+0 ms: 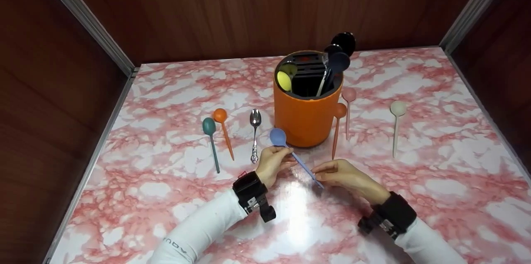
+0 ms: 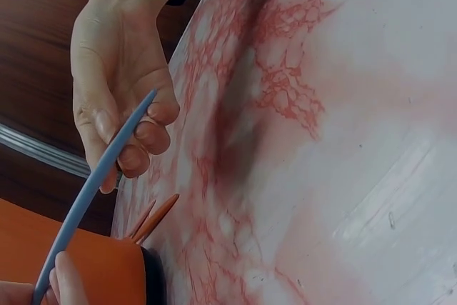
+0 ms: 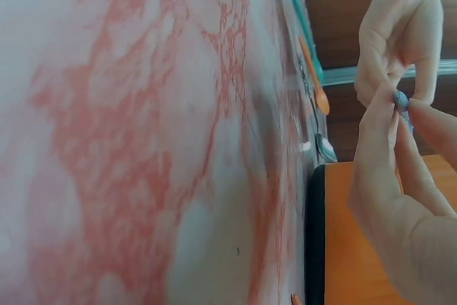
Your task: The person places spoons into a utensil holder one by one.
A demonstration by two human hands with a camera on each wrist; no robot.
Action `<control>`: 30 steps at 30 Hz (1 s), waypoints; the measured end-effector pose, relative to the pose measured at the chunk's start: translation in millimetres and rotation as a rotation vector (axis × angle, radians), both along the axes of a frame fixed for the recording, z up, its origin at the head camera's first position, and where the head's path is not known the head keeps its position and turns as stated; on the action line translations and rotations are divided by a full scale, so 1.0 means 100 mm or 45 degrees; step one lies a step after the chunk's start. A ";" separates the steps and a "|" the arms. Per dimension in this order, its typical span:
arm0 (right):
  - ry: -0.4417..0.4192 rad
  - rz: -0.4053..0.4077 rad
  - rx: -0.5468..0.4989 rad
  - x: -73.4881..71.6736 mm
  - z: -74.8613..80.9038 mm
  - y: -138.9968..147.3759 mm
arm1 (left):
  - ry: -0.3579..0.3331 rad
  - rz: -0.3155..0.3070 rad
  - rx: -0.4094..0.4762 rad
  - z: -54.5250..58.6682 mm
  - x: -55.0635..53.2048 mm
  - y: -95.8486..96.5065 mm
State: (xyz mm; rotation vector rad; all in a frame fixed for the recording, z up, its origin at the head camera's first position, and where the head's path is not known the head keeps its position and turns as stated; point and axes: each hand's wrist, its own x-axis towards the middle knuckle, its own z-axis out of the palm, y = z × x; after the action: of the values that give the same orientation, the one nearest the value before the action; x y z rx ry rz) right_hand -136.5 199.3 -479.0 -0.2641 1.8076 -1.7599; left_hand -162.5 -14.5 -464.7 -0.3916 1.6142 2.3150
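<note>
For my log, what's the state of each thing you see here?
Blue spoon, held above the table
Left hand, pinching it near the bowl
Right hand, pinching its handle end
Orange holder, upright, utensils inside
Yellow spoon, in holder, bowl uppermost
Navy spoon, in holder, bowl uppermost
Black utensil, in holder
Teal spoon, on table
Orange spoon, on table
Silver spoon, on table
Rust spoon, on table
Pink spoon, on table
Cream spoon, on table

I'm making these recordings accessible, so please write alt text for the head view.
A light-blue spoon is held at a slant, left grip near its bowl, right grip toward the other end. Just beyond stands an orange container of utensils; more spoons lie to either side on a pink-and-white tabletop.
</note>
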 end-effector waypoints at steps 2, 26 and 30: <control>-0.007 -0.002 0.004 0.00 0.00 0.00 | 0.005 0.002 -0.002 0.00 0.00 0.00; 0.130 0.043 0.051 0.01 0.22 0.06 | 0.094 0.008 0.024 0.27 0.05 0.04; 0.103 0.026 0.059 0.01 0.29 0.07 | 0.102 0.012 0.046 0.34 0.05 0.06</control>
State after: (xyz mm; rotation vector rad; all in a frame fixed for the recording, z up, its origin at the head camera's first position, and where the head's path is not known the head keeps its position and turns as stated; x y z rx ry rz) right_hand -135.6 206.1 -449.6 -0.3383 1.8935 -1.7135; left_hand -157.9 -8.9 -430.3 -0.3024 1.6078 2.3919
